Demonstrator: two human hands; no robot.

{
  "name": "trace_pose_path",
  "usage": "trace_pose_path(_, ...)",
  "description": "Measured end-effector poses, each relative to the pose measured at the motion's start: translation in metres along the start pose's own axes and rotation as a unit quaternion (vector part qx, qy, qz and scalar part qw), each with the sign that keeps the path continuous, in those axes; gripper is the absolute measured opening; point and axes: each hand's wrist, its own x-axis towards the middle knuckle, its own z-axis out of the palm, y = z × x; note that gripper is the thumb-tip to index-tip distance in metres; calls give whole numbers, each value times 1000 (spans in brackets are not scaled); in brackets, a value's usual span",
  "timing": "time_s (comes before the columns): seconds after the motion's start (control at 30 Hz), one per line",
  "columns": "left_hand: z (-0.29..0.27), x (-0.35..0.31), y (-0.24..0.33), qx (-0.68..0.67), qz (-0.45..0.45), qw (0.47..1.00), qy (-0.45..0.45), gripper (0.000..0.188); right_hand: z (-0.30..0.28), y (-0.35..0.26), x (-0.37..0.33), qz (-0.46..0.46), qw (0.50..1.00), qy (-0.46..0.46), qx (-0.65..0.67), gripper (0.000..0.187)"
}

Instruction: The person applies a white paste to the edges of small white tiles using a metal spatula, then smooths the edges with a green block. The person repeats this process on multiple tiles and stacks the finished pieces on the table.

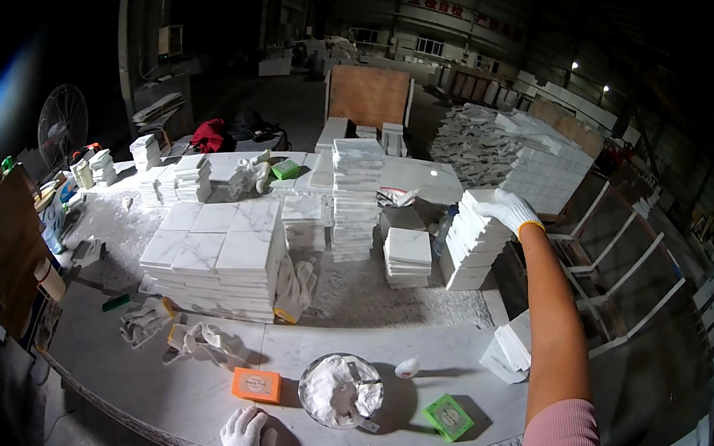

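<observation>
Your right hand (506,209), in a white work glove with a yellow cuff, was stretched far out and rested on the top of a stack of white marble tiles (473,238) at the right side of the worktop (186,396). The grip was narrow: the fingers curled over the top tile's far edge, but you could not tell whether the tile was lifted clear of the ones below. The stack stood tall and a little uneven, its square tiles pale with faint grey veining and their edges stepped in and out down the side.

Your left hand (248,439), also gloved in white, lay flat on the near edge of the worktop with the fingers spread and holding nothing. An orange box (256,384) sat just beyond it.

Next to the box stood a round bowl (341,391) filled with white material, and a green box (448,417) lay to its right. A small white bottle (407,367) lay beyond the bowl.

A broad block of stacked tiles (218,254) filled the left middle of the worktop, with a tall narrow column of tiles (354,197) behind it and a short stack (408,257) between that column and the stack under your right hand. Spare gloves (206,342) lay crumpled on the near surface.
</observation>
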Motion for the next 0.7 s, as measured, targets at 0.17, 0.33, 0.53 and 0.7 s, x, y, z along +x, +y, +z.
trace_pose_path(0.17,-3,5,8,35,15,999,12,38,-4,21,-10,-50,976,213,-17,82)
trace_pose_path(0.33,-20,18,29,118,16,993,23,34,-6,-25,-125,-184,962,191,63,53)
trace_pose_path(0.53,-17,17,23,119,19,993,20,32,44,-45,-283,-166,974,-22,151,48)
trace_pose_path(0.7,-14,19,24,117,10,993,9,35,109,-13,-345,-125,984,-127,11,79)
